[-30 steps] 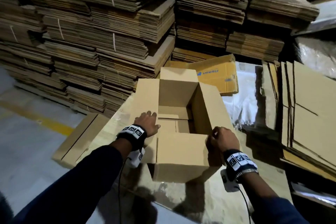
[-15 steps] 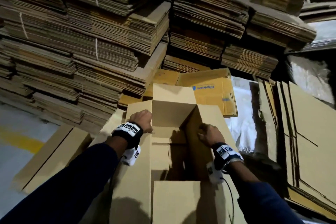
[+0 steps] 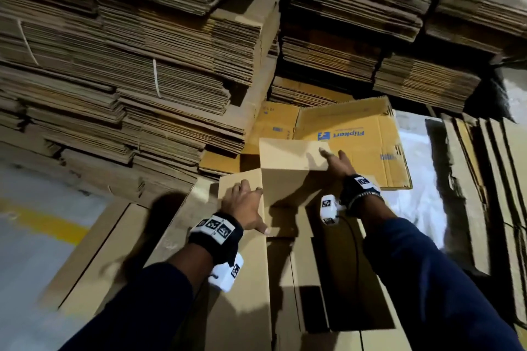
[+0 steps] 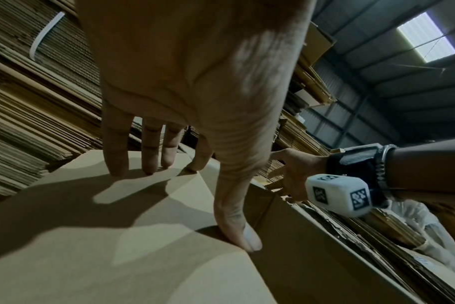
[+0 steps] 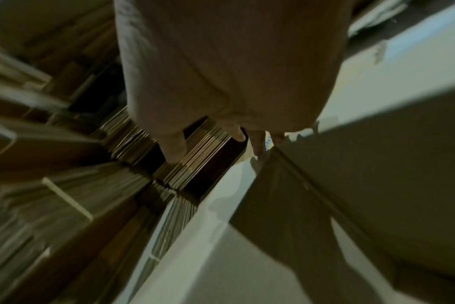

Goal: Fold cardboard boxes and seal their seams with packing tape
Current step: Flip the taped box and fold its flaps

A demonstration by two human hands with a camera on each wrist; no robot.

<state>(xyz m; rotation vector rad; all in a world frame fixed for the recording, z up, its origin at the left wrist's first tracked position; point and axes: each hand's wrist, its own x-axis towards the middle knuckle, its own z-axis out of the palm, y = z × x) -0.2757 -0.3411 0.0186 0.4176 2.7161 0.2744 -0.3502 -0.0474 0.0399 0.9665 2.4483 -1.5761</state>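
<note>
An open brown cardboard box (image 3: 285,188) lies in front of me with its flaps spread. My left hand (image 3: 245,208) presses flat on the left side panel (image 3: 242,293). In the left wrist view its fingertips (image 4: 114,164) and thumb rest straight on the cardboard (image 4: 117,246). My right hand (image 3: 339,165) reaches to the far flap (image 3: 288,154) and touches its right edge with straight fingers. The right wrist view is blurred and shows the right hand (image 5: 221,82) above a flap edge (image 5: 377,164). No packing tape is in view.
Tall stacks of flattened cartons (image 3: 142,65) rise behind and to the left. A flat printed yellow carton (image 3: 356,137) lies just beyond the box. Flat sheets (image 3: 484,194) lean at the right beside white plastic film (image 3: 416,179). Grey floor with a yellow line (image 3: 42,222) lies at the left.
Both hands moved from the box's near corners to its far end. The left hand now lies flat on the left panel. The right hand left the right flap and reached the far flap.
</note>
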